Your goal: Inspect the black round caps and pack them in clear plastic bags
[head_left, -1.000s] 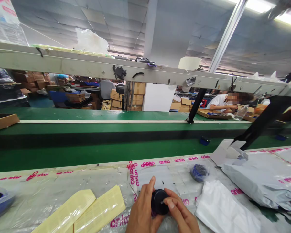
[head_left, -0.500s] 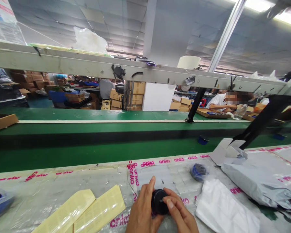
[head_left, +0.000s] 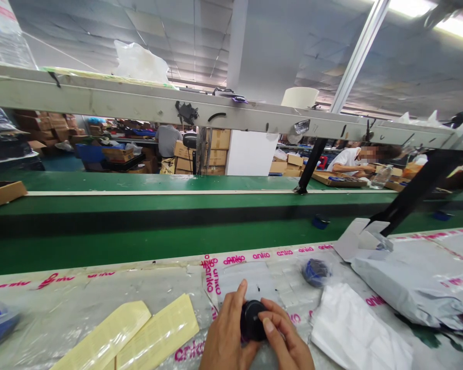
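Note:
At the front middle of the bench, a round black object (head_left: 251,319) with a smooth circular top is between my hands. My left hand (head_left: 224,331) wraps its left side, index finger stretched forward past it. My right hand (head_left: 283,334) pinches at its right edge with thumb and fingertips; the underside is hidden. To the left lie yellow printed paper slips (head_left: 158,331). A white plastic bag (head_left: 360,329) lies to the right, and behind it sits a round blue-and-black item (head_left: 315,272) in clear wrap.
Beyond the bench runs a green conveyor belt (head_left: 111,244) carrying a small blue item (head_left: 320,222). An opened white box (head_left: 357,241) and a grey plastic bag (head_left: 405,293) lie at right. A metal shelf beam (head_left: 139,103) crosses above. A person (head_left: 347,160) sits across the belt.

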Demonstrator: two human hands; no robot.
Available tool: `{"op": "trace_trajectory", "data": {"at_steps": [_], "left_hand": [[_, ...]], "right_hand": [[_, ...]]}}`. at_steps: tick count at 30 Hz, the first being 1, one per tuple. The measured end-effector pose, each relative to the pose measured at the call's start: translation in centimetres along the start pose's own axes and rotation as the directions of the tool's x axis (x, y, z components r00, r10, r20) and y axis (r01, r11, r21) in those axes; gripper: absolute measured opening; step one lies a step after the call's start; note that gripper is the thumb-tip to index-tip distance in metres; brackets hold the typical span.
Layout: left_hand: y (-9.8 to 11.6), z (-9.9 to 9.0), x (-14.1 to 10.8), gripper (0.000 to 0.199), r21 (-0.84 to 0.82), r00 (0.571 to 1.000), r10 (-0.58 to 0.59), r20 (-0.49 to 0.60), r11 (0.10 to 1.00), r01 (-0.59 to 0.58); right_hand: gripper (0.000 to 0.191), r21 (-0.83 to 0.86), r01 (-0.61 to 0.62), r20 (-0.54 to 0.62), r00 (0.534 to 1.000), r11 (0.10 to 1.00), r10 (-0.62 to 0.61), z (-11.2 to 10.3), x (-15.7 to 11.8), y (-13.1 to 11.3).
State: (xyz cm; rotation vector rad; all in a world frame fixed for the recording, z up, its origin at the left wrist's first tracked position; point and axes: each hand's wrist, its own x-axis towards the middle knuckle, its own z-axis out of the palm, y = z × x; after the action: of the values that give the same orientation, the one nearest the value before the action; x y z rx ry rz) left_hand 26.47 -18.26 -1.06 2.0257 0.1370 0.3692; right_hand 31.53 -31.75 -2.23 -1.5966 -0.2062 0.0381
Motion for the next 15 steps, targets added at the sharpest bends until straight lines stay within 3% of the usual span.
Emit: {"op": "trace_trajectory", "data": {"at_steps": [7,15], "left_hand": [[0.0,-0.1,0.0,0.097,0.006,1.000,0.002,0.014,1.000,-0.002],[-1.3,0.6,-0.1,0.093,0.050,0.995,0.104,0.000,0.993,-0.104]], "right_hand": [[0.050,-0.053,0.117,-0.035,0.992,0.992,-0.119,0.4,-0.2,0.4],[0.052,-0.093,0.111,-0.080,0.990,0.989,-0.119,0.8,-0.2,0.4]]}}
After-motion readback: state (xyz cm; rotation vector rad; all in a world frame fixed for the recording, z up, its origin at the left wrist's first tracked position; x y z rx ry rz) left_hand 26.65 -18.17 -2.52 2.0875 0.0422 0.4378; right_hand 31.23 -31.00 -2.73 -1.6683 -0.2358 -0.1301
